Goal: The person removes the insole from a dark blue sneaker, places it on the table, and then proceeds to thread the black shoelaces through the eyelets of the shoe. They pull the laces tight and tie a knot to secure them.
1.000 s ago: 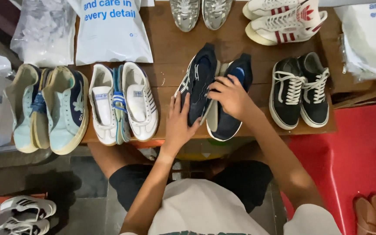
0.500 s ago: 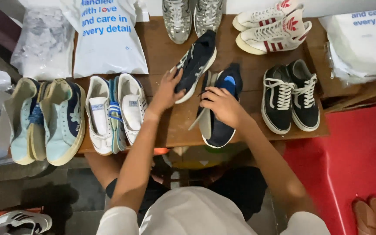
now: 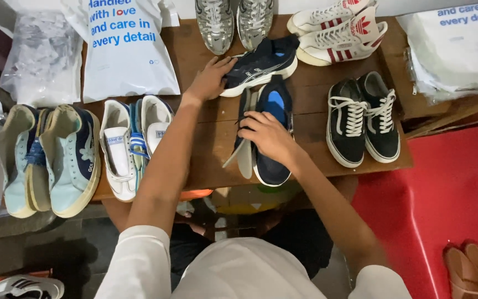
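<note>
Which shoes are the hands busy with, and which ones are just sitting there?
In hand:
left hand on the dark blue shoe lying on its side
right hand on the upright dark blue shoe

Just lying about:
black sneakers
white and red sneakers
silver shoes
light blue sneakers
white plastic bag

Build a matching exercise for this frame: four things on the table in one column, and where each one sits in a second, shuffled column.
Things:
1. silver pair of shoes
2. black pair with white laces
3. dark navy shoe lying on its side
4. pale blue pair

Places:
A. far left end of the wooden table
B. under the left hand
C. top edge of the picture, centre
D. right of the right hand

Pairs: 1-C, 2-D, 3-B, 4-A
</note>
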